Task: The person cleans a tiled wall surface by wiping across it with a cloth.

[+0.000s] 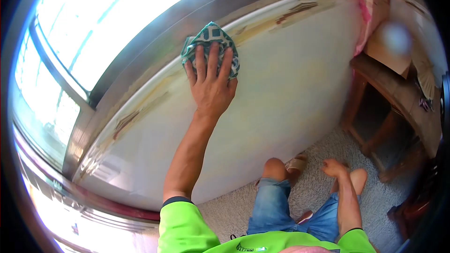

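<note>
My left hand (211, 82) is raised with its fingers spread, pressing a green and white patterned cloth (211, 35) against the top of the pale wall by the window ledge. The cloth is crumpled under my fingers, and its upper corner sticks out above them. Low down near my knee, my right hand (333, 167) has its fingers curled in, and nothing shows in it. Peeling, yellow-brown patches (295, 12) run along the wall's top edge.
A bright window (61, 79) lies to the left above a dark ledge (187, 16). At the right stands a wooden chair or small table (389, 82) with a piece of cardboard (389, 51) on it. A pink curtain (368, 14) hangs above. Grey carpet (234, 208) covers the floor.
</note>
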A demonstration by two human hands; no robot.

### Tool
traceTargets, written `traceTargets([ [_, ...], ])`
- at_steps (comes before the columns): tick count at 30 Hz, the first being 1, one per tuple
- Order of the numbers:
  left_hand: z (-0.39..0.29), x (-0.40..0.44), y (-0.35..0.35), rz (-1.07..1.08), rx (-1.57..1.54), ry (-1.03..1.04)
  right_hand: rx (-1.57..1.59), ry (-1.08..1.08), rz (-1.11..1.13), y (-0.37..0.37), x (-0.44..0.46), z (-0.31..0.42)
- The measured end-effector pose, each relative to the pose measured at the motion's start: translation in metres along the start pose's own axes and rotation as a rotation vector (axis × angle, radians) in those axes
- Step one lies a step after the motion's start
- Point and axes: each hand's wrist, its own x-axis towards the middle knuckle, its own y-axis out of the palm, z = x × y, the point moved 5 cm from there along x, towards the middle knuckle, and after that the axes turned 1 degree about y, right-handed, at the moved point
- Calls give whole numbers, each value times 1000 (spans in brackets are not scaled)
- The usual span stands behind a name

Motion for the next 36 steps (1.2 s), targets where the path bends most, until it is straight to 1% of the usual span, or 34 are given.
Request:
traceTargets([
  [1, -10, 10, 4, -9, -18, 18, 18, -57, -68, -4, -3, 4],
  [2, -20, 21, 9, 29, -42, 30, 34, -112, -138, -8, -6, 8],
  [3, -31, 32, 13, 68, -66, 45, 54, -95, -151, -11, -9, 11],
  [7, -70, 72, 33, 68, -121, 140, 116, -77, -137, -22, -15, 25],
  [10, -101, 102, 51, 71, -164, 194, 137, -79, -143, -19, -13, 21],
  [12, -122, 121, 61, 36, -199, 262, 131, -78, -159, -22, -14, 22],
  [15, -152, 154, 89, 1, -239, 337, 109, -65, -123, -39, -27, 39],
  [17, -173, 176, 110, -28, -242, 379, 84, -67, -44, -44, -31, 43],
  [19, -196, 199, 130, -58, -244, 417, 103, -84, -82, -40, -23, 38],
  [20, -208, 210, 140, -49, -226, 429, 115, -108, -113, -38, -20, 36],
  [24, -247, 255, 169, -2, -177, 485, 171, -78, -118, -39, -16, 32],
  [26, -261, 270, 176, 26, -156, 469, 225, -76, -113, -43, -19, 33],
  [27, -265, 273, 178, 59, -135, 459, 216, -79, -113, -44, -16, 31],
  [29, -265, 270, 177, 49, -135, 431, 254, -90, -51, -38, -9, 26],
  [30, -263, 265, 175, 36, -136, 451, 243, -98, -43, -34, -7, 24],
  [31, -258, 261, 173, 22, -134, 469, 242, -65, -83, -32, -5, 20],
  [32, -250, 251, 169, -28, -122, 481, 244, -33, -125, -32, -3, 16],
  [33, -239, 243, 163, -24, -109, 471, 232, -45, -119, -34, -5, 19],
  [36, -202, 211, 137, -90, -198, 482, 196, -17, -64, -34, -10, 21],
])
